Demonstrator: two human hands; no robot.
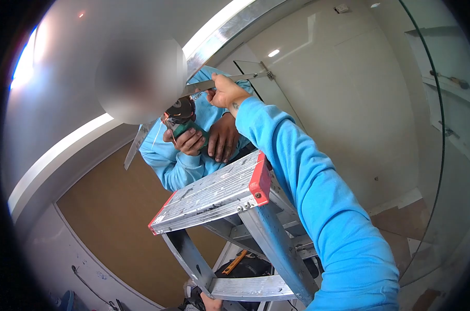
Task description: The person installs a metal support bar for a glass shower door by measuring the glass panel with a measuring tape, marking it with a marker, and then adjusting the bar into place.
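Metal strip (199, 87) in right hand (226, 92), sweatshirt lettering (197, 95) illegible

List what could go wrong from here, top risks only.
1. The right hand holds the metal strip close to the co-worker's handheld tool; contact could injure fingers.
2. No other hand is seen gripping the strip, so it may twist or slip.
3. If dropped, it might strike the co-worker's free hand below.
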